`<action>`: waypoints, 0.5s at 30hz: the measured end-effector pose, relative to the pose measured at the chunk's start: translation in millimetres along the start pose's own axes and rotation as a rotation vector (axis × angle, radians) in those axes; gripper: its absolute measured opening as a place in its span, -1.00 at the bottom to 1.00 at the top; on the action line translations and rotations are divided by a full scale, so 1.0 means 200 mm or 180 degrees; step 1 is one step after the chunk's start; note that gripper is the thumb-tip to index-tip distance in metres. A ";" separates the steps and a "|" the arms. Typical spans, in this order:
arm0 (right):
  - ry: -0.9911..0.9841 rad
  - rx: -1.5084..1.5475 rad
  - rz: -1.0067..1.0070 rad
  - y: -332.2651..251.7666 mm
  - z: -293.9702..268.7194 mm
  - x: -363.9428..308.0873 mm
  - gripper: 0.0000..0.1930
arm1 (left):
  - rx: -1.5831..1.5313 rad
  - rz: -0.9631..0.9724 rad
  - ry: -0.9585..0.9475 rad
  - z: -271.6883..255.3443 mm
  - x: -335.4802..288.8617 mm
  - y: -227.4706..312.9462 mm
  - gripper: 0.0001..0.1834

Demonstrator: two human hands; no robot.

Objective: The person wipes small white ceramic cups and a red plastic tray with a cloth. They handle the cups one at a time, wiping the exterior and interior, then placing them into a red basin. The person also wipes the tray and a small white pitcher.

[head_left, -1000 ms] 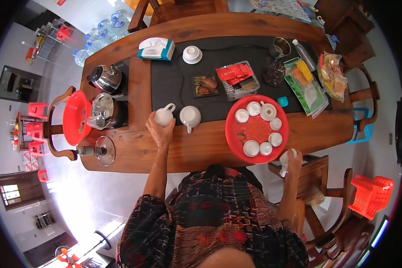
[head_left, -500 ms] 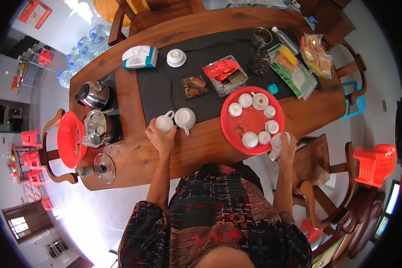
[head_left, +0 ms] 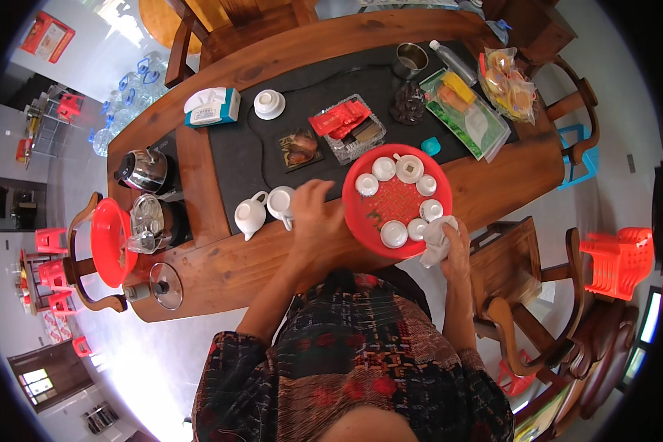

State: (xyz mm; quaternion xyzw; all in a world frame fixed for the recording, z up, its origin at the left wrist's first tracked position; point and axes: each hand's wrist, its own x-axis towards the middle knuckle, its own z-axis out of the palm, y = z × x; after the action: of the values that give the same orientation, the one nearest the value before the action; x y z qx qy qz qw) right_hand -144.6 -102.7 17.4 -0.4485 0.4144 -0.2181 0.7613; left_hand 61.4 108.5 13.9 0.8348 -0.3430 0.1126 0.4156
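Note:
My left hand is raised over the near table edge, between the white pieces and the red tray. Its fingers are apart, with nothing seen in them. To its left stand a small white pitcher and a white handled cup, side by side. My right hand grips a crumpled white cloth at the tray's near right rim. Several small white cups sit around the inside of the round tray, along with a white piece with a small handle.
On the dark table mat are a tissue box, a white lidded bowl, a glass dish of red packets and a metal cup. A kettle, glass pot, red basin and glass lid stand left.
My left hand has let go of the white pitcher and moved right toward the tray. The pitcher now stands by the handled cup. My right hand keeps hold of the cloth.

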 end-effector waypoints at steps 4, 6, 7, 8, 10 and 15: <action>-0.0276 -0.0218 0.0064 -0.08 -0.04 0.02 -0.69 | 0.0224 -0.0178 -0.0586 0.35 0.04 0.04 -0.41; -0.0293 -0.0230 0.0025 -0.10 -0.09 0.03 -0.70 | 0.0621 -0.0287 -0.0705 0.42 0.05 0.05 -0.41; -0.0288 -0.0139 0.0054 -0.10 -0.11 0.04 -0.69 | 0.0818 -0.0341 -0.0770 0.46 0.05 0.06 -0.40; -0.0291 -0.0052 0.0084 -0.11 -0.13 0.06 -0.68 | 0.0886 -0.0337 -0.0764 0.48 0.04 0.07 -0.40; -0.0299 -0.0021 0.0129 -0.12 -0.16 0.08 -0.69 | 0.1055 -0.0340 -0.0753 0.49 0.03 0.07 -0.40; -0.0547 -0.0012 0.0220 -0.12 -0.18 0.20 -0.66 | 0.0969 -0.0327 -0.0559 0.48 0.02 0.09 -0.45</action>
State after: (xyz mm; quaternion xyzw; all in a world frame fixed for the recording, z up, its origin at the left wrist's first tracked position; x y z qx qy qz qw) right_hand -151.7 -161.3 11.0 -0.4524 0.3632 -0.1516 0.8003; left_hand 43.1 24.3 -32.5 0.9111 -0.3139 0.0685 0.2582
